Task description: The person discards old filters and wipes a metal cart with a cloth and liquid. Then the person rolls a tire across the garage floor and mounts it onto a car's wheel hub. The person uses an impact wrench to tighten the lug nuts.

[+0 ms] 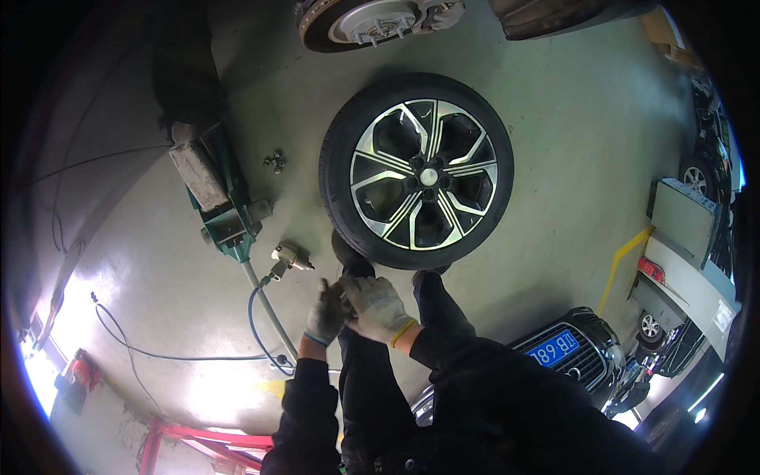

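My hands meet in front of my legs, both in dirty whitish work gloves. My left hand (322,315) has its thumb raised, while its other fingers are mostly hidden at the right hand. My right hand (378,307), in a glove with a yellow cuff, curls its fingers against the left one; what lies between them, if anything, is hidden. Just beyond, a car wheel (428,176) with a black and silver rim lies flat at my feet. To the left of my hands an air impact wrench (293,256) rests on the floor.
A green floor jack (229,222) stands at left, its handle (273,309) running toward me. Small lug nuts (275,161) lie beside it. A blue air hose (182,356) crosses the floor. A bare brake disc (360,24) with studs is ahead. Parked cars (586,348) line the right.
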The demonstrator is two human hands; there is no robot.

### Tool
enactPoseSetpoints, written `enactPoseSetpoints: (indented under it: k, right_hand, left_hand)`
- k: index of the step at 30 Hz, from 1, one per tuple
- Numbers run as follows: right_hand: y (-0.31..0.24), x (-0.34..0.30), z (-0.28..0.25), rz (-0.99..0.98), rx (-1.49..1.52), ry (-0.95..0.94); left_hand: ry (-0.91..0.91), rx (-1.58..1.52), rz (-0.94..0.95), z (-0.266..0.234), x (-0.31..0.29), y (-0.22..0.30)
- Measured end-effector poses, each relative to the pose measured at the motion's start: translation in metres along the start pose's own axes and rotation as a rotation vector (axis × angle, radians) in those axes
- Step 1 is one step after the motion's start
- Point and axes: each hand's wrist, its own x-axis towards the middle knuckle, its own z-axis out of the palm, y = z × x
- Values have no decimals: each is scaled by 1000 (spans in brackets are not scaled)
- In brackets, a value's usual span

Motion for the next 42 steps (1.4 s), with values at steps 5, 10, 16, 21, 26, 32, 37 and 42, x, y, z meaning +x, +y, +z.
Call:
enactPoseSetpoints:
  k: [5, 10, 16, 21, 26, 32, 37, 42]
  right_hand:
    - [90, 5, 15, 188, 135, 450]
    - [274, 49, 74, 926, 192, 348]
    - [341, 72, 125, 885, 674, 371]
    - [295, 65, 60, 907, 415, 247]
    - [211, 38, -114, 936, 133, -58]
    - [142, 47, -302, 712, 445, -297]
    - [143, -1, -345, 539, 304, -110]
    - [179, -55, -342, 382, 336, 140]
  left_hand:
    - [390, 351, 271, 45, 30, -19]
    - [550, 454, 226, 75, 62, -101]
    - [893, 663, 674, 31, 92, -93]
    - [1203, 333, 740, -6, 86, -106]
    - [1044, 33, 476, -1, 62, -147]
    - [735, -223, 772, 153, 27, -132]
    - [819, -207, 1066, 282, 48, -88]
    - [1058, 246, 1151, 321, 53, -89]
